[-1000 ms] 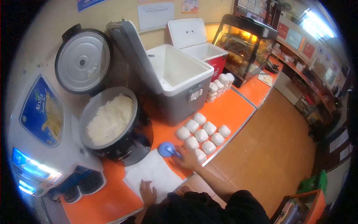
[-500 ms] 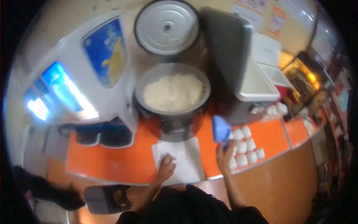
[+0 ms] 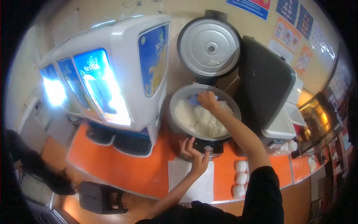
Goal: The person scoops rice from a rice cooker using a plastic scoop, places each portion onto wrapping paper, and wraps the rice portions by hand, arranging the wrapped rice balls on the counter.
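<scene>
Reaches across an orange tabletop [image 3: 149, 171] beneath the left hand [image 3: 195, 154], loosely spread, into a rice cooker [image 3: 182, 94] just beyond it, over rice [image 3: 203, 122] below the right hand [image 3: 207, 100], past white paper [image 3: 204, 183] nearer than the left, gripping a blue scoop [image 3: 193, 100] inside the cooker with the right.

Blue scoop in open rice cooker.
Scoop [image 3: 193, 100]: blue, partly hidden, inside the pot near its far wall, at the rice surface; depth in the rice cannot be told. Rice [image 3: 199, 121]: white, loose, heaped and lumpy at the middle, smoother at left. Cooker [image 3: 182, 95]: round, grey-rimmed, dark-bodied, upright; lid [image 3: 205, 37] raised behind, metal underside facing out, whitish bits on it.
</scene>
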Tool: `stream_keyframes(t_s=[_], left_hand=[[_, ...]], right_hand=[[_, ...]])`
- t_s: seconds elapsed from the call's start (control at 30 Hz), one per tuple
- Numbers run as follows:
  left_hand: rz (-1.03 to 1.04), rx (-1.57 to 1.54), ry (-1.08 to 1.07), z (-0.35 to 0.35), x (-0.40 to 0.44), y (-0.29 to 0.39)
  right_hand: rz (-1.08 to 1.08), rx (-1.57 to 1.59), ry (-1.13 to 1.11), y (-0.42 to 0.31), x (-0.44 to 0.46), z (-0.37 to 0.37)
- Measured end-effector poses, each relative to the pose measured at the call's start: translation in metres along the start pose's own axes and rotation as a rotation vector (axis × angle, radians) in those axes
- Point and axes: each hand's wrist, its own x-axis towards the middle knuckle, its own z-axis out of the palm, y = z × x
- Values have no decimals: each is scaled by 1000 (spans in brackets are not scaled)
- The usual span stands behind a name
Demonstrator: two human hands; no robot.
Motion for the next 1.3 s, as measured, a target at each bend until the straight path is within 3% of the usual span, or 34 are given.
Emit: stream_keyframes(t_s=[0.03, 0.13, 0.2, 0.3, 0.43, 0.53, 0.63, 0.73, 0.83, 1.0, 1.3], left_hand=[[-12, -12, -9, 0, -1, 4], [-2, -31, -7, 5, -5, -7], [-32, -33, 29, 9, -6, -12], [18, -20, 43, 9, -6, -16], [1, -43, -22, 5, -3, -5], [-29, -49, -27, 10, -2, -4], [10, 36, 23, 7, -1, -3], [85, 23, 54, 11, -4, -11], [38, -2, 6, 6, -4, -4], [61, -13, 16, 5, -6, -1], [38, -4, 9, 4, -5, -2]], right_hand=[[-23, 7, -103, -5, 7, 3], [-189, 57, -135, 15, 15, 9], [-149, 245, -186, 14, -5, -28], [-133, 92, -228, -4, -1, 8], [-209, 42, 29, -8, -24, 14], [-190, 62, -77, -15, -38, 0], [-315, 298, 39, -10, -60, 19], [-257, 302, -158, -12, -87, -48], [-266, 323, -53, -7, -97, -54], [-215, 374, -266, 2, -113, -101], [-142, 664, -402, 69, -125, -100]])
